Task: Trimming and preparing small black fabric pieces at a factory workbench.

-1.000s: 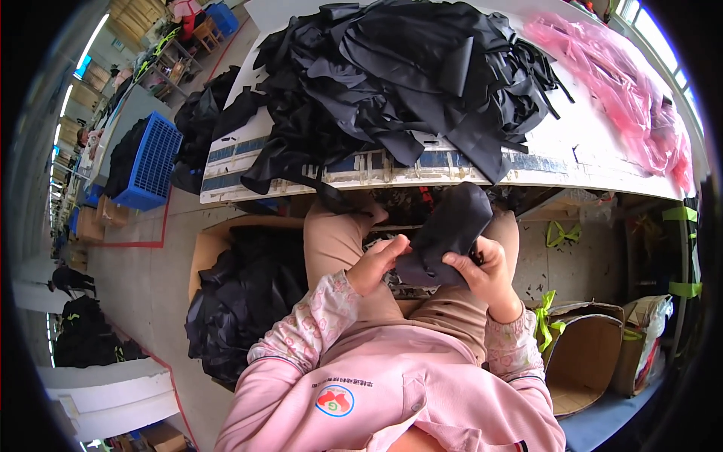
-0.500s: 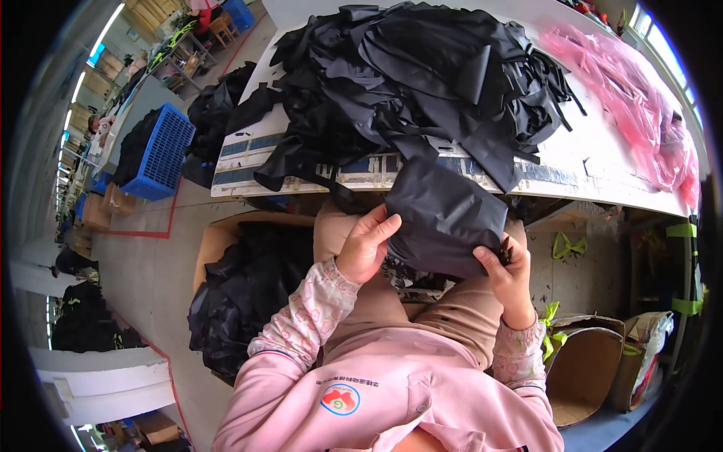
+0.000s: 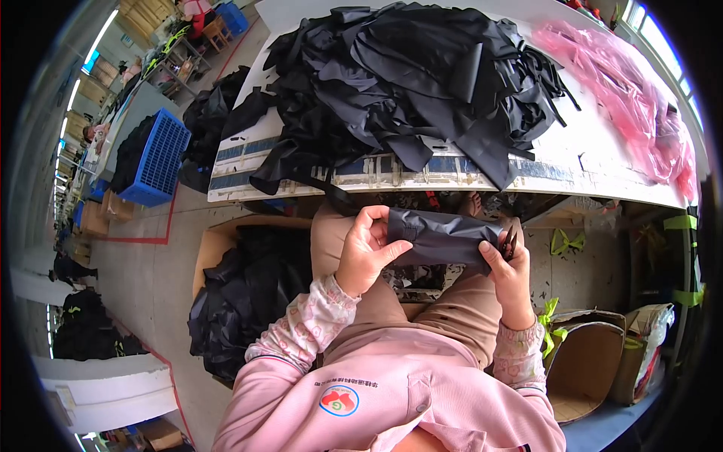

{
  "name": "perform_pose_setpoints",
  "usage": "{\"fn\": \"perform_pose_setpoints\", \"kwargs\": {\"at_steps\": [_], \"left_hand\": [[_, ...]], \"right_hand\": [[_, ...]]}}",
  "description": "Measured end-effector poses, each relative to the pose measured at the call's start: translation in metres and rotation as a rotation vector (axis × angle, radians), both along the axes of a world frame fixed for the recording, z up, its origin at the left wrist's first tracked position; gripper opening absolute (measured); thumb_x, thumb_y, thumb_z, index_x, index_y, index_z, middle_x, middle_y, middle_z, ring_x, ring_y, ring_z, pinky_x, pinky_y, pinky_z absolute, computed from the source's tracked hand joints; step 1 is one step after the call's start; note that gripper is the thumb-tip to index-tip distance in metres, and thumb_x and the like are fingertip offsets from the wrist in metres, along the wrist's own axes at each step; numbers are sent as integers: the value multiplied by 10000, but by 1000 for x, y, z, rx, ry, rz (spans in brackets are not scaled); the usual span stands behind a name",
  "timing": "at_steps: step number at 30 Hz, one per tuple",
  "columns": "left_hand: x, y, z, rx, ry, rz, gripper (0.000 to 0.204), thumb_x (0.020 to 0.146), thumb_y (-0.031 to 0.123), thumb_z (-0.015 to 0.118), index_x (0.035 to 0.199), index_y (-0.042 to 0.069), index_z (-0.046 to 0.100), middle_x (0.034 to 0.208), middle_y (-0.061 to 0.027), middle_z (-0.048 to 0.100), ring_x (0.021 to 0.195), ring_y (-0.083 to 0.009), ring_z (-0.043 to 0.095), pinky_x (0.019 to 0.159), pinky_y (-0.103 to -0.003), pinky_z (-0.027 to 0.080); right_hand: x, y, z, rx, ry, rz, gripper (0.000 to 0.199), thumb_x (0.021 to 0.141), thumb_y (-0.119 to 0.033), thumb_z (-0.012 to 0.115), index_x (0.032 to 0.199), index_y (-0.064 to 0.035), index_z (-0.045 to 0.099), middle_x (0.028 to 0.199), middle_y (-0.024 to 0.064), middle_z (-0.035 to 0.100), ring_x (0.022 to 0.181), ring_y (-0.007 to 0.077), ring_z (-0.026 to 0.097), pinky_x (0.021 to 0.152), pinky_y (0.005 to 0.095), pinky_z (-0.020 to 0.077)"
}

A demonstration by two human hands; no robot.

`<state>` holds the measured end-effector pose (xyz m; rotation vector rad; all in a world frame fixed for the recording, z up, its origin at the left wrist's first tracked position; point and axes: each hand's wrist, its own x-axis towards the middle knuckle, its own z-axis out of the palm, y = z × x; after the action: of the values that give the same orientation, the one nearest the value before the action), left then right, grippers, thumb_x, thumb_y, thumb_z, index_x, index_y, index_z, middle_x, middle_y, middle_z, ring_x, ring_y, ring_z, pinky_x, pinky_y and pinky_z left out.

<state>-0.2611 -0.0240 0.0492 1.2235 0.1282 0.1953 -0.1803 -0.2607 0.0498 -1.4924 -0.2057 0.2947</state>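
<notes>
L hand (image 3: 367,252) grips smooth blk cloth (image 3: 444,235), oblong w/ soft creases, at 9 o'clock; R hand (image 3: 510,275) grips approx. 4 o'clock, plus dk pointed tool (image 3: 511,242). Crumpled cloth heap (image 3: 407,83) at 12.

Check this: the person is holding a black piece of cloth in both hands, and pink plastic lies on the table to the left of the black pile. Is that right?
Not quite. The head view shows the pink plastic to the right of the black pile on the table. The left hand and right hand do hold the black piece of cloth.
</notes>
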Motion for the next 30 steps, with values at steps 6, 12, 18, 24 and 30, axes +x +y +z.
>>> {"fn": "perform_pose_setpoints", "kwargs": {"at_steps": [6,12,18,24,30], "left_hand": [[-3,-3,2,-32,35,-9,488,826,-78,619,1235,47,383,1013,-89,616,911,-128,600,821,-246,498],[-9,0,5,-40,56,7,514,829,-88,587,1272,50,366,1007,-91,619,894,-129,604,806,-240,498],[-62,97,5,351,76,494,466,835,-68,516,1287,38,474,1009,-20,566,899,-79,551,809,-201,440],[-255,229,-66,1458,869,718,282,772,-33,503,1022,-15,632,979,-240,628,940,-423,589,859,-398,477],[-405,216,-123,621,1914,-564,261,794,297,713,939,80,695,795,-93,701,649,-204,653,632,-365,539]], "right_hand": [[-1,-1,-2,-76,84,-14,112,877,-90,668,822,-30,590,709,-87,506,625,0,409,528,174,323],[0,2,-14,14,169,28,106,894,-105,647,922,-8,616,744,-74,548,648,3,460,551,162,360],[7,-6,-32,-123,123,10,94,910,-141,614,924,-48,619,719,-43,583,612,30,550,526,157,385],[10,-6,-48,-201,209,40,130,912,-171,610,853,-55,610,629,-41,565,502,-4,382,447,172,267],[12,20,-67,-191,119,173,132,914,-183,611,858,-64,604,640,-36,557,508,11,422,441,172,285]]}}
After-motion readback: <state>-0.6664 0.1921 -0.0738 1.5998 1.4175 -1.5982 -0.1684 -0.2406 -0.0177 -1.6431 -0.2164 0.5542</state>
